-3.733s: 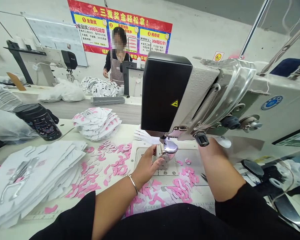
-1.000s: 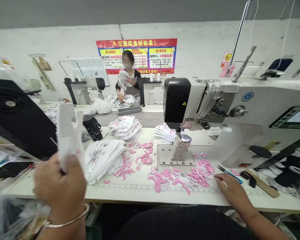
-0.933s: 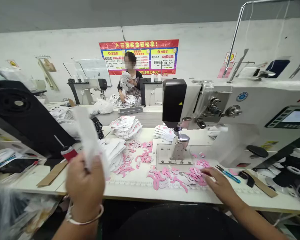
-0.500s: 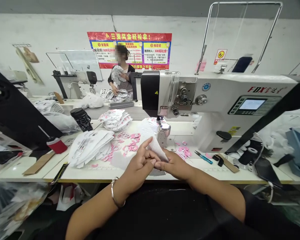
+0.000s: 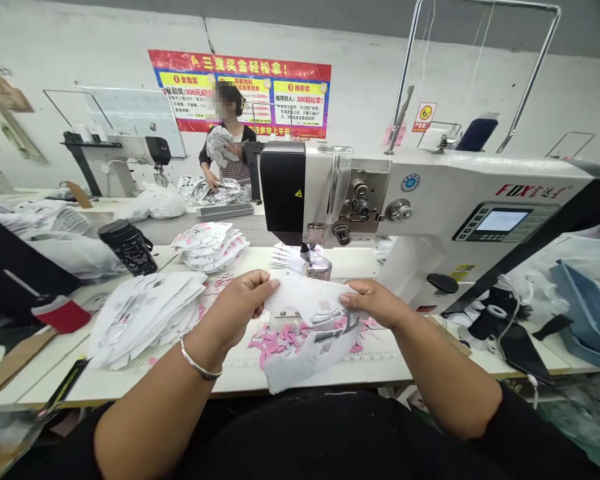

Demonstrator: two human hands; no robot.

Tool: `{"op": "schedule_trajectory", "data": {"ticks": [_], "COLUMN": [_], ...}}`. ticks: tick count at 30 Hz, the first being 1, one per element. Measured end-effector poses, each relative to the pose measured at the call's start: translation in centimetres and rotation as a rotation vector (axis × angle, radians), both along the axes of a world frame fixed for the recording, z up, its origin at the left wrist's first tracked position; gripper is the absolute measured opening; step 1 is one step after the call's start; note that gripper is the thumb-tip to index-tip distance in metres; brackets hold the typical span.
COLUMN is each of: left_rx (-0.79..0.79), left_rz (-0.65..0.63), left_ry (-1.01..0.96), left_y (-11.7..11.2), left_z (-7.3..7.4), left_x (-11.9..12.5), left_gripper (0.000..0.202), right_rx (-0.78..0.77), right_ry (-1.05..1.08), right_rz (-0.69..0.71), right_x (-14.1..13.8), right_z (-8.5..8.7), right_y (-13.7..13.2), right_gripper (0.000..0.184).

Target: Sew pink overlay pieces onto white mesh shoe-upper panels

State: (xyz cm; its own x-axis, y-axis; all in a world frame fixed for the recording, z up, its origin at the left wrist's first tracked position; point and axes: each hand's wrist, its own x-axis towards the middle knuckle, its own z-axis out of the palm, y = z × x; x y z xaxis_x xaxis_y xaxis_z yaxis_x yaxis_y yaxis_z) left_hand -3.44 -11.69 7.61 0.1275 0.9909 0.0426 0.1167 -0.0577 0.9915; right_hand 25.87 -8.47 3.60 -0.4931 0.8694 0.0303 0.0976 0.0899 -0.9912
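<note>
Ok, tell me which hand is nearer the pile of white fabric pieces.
Left. The left hand is just right of the pile; the right hand is farther right, across the white mesh piece both hands hold.

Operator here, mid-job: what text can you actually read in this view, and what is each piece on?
"FOX", in red on the sewing machine arm, followed by characters too small to read.
"三重奖金轻松拿!" across the top of the wall poster.
"推荐新人: 300轻松拿!" on the poster's right panel.
The poster's small print, the machine's control screen and the wall sign are too small to read.
</note>
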Motion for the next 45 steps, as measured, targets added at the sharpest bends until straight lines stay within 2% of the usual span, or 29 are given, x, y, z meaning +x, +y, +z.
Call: {"op": "schedule_trajectory", "data": {"ticks": [6, 11, 16, 20, 24, 28, 33, 38, 42, 45], "left_rx": [-0.223, -0.305, -0.314, -0.319, -0.304, -0.295, -0.243, -0.224, -0.209, -0.201], "left_rz": [-0.098, -0.097, -0.077, -0.073, -0.058, -0.059, -0.068, -0.005, 0.008, 0.019], "left_ry": [-0.144, -0.237, -0.287, -0.312, -0.330, -0.335, -0.406, -0.470, -0.491, -0.492], "left_y": [4.8, 7.7, 9.3, 9.5, 9.3, 8.9, 8.2, 7.7, 7.5, 7.5], "left_z": [-2.0, -2.6, -3.0, -3.4, -3.5, -3.7, -4.2, -4.2, -4.0, -4.0], "left_x": [2.4, 3.6, 3.8, 4.0, 4.1, 4.0, 4.4, 5.1, 5.4, 5.4], "left_gripper": [0.029, 0.029, 0.024, 0.023, 0.025, 0.027, 0.025, 0.023, 0.025, 0.026], "right_rx": [-0.102, -0.161, -0.210, -0.224, -0.240, -0.270, -0.279, -0.306, -0.321, -0.332], "right_ry": [0.088, 0.143, 0.149, 0.183, 0.255, 0.338, 0.454, 0.617, 0.594, 0.582], "right_rz": [-0.112, -0.129, -0.144, -0.176, -0.213, -0.269, -0.357, -0.238, -0.189, -0.184], "right_x": [1.7, 2.7, 3.0, 2.7, 3.0, 4.5, 5.9, 6.0, 6.2, 5.9], "right_z": [-0.6, -1.1, -1.6, -2.8, -4.1, -5.6, -7.5, -9.0, -10.1, -10.0], "right_y": [5.0, 8.5, 11.6, 12.8, 12.8, 12.5, 10.6, 7.1, 5.5, 5.6], "right_gripper": [0.036, 0.036, 0.036, 0.035, 0.038, 0.034, 0.030, 0.061, 0.054, 0.042]}}
